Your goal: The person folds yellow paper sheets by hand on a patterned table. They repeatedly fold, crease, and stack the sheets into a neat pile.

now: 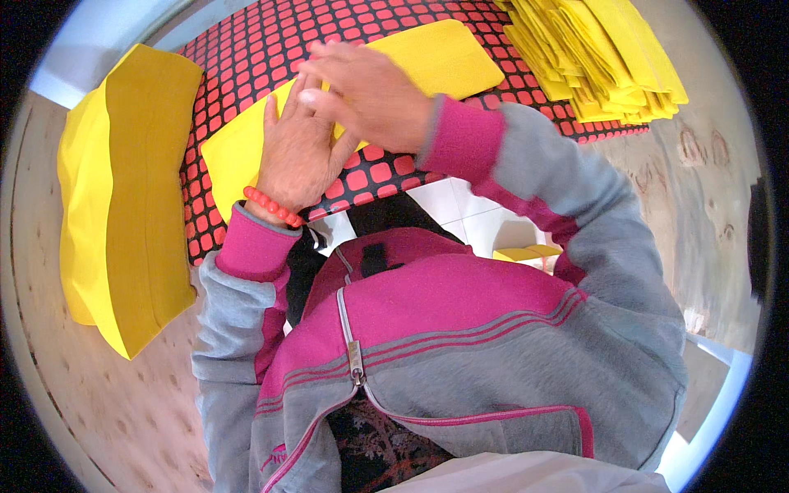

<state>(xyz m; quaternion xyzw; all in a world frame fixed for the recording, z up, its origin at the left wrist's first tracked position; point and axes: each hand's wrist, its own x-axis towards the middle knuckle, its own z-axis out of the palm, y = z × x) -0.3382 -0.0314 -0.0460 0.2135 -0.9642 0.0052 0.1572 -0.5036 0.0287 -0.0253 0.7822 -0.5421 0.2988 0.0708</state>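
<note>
Smoothing seemed in hand: beneath the left hand (297, 160), its fingers spread, the yellow cloth (444, 57) was laid across the counter (246, 62); the grip of the right hand (378, 94), crossed above, could not be told. Even pressure seemed called for next.

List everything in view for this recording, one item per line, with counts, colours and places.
sheet: 1, yellow, under the hands
stack: 1, yellow sheets, too overlapped to count, upper right
pile: 1, yellow, left; layers uncountable
mat: 1, red patches on black, under the sheet
wooden surface: pale brown, left and right; count unclear
floor: 1, white tiles, below the mat
yellow object: count unclear, low, right of centre
bracelet: 1, red beads, left wrist
jacket: 1, grey and magenta, on the person
left hand: 1, bare, over the sheet
right hand: 1, bare, across the left fingers
</note>
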